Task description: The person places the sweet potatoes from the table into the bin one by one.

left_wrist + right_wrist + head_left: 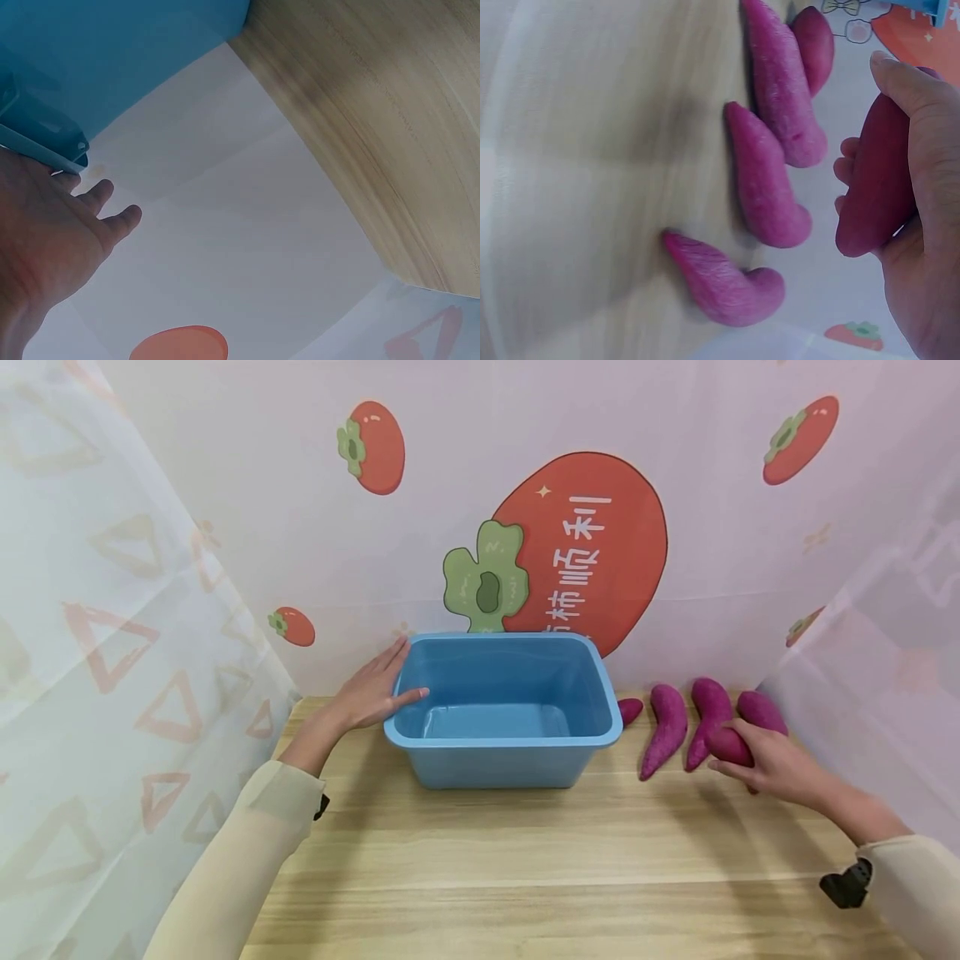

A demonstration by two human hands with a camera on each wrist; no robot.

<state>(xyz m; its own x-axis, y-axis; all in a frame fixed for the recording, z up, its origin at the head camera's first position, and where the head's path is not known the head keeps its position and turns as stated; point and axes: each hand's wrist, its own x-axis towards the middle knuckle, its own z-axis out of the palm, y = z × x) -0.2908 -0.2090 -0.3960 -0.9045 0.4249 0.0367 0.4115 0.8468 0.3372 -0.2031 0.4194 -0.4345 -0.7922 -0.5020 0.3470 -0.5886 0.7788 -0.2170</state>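
Note:
My left hand (369,692) rests on the left rim of a blue plastic basin (491,767), its fingers straight and its thumb lying over the rim. In the left wrist view those fingers (97,196) stick out past the basin's edge. On the right, my right hand (780,766) grips a purple sweet potato (726,747) above the table. The right wrist view shows this sweet potato (881,176) held between thumb and curled fingers. Several other sweet potatoes (666,727) lie below and beside that hand; one (630,710) is partly hidden by the basin.
The basin stands on a pale wooden table (480,868) near the back wall, and no contents show inside. A white cloth with printed persimmons (592,543) covers the back. Cloth walls (112,652) rise on both sides of the table.

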